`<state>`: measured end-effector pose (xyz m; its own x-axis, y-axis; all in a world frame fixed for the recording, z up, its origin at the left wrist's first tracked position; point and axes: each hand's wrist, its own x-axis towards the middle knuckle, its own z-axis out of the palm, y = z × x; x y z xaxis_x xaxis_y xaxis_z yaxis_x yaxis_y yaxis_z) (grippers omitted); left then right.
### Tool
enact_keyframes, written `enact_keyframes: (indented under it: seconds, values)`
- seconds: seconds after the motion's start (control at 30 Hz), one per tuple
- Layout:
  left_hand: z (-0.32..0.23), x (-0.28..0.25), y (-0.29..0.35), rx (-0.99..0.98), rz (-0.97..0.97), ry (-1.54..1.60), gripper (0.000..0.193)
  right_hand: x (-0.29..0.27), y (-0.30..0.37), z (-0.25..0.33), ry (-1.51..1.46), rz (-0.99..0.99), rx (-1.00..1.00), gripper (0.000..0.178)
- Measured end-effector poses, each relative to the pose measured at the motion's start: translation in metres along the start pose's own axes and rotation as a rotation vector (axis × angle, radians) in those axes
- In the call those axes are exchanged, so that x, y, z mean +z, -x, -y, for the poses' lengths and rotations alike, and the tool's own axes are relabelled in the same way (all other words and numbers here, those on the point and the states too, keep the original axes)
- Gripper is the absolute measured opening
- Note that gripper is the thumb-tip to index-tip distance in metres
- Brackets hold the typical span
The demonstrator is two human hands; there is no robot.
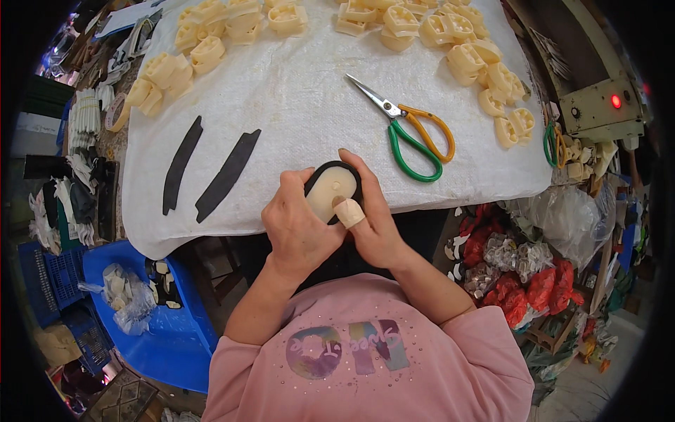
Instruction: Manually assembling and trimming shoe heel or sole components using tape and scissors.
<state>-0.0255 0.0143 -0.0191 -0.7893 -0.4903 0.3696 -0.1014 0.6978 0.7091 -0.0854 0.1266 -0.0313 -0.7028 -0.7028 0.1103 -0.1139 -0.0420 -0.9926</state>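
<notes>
Between both hands, over the front edge of the table, is a cream oval moulded piece [320,204], perhaps a shoe heel, with a black band [336,166] around its rim. My left hand [299,221] closes around its left side. From the right, my right hand [376,218] grips it, the thumb in a beige cover [349,213] pressing on the cream face. Two loose black strips, one [182,167] farther left and one [228,174] nearer, lie on the white cloth. Scissors [399,112] with a green and a yellow handle rest beyond my right hand, blades pointing away.
The table has a white woven cover [295,98]. Several cream moulded pieces [287,21] are heaped along its far and right sides. A blue plastic chair [158,341] holding a clear bag [126,299] stands at left. Right are red bags [524,292] and a box with a red light [601,109].
</notes>
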Motion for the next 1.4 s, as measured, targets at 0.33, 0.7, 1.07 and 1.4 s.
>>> enact_keyframes:
  seconds: [0.33,0.7,1.07,1.4]
  values:
    - [0.013,-0.022,0.006,-0.352,0.745,0.941,0.047,-0.034,-0.016,0.002,-0.149,-0.012,0.007,0.034]
    - [0.013,-0.007,0.015,0.257,-0.037,0.534,0.017,-0.025,-0.016,0.003,-0.548,-0.025,0.429,0.023]
    - [0.003,-0.017,0.015,0.495,-0.077,0.008,0.023,-0.019,-0.011,-0.007,-0.513,0.059,0.349,0.023]
    - [0.015,-0.006,0.011,0.501,0.018,0.4,0.021,-0.016,-0.012,-0.002,-0.541,0.084,0.42,0.031]
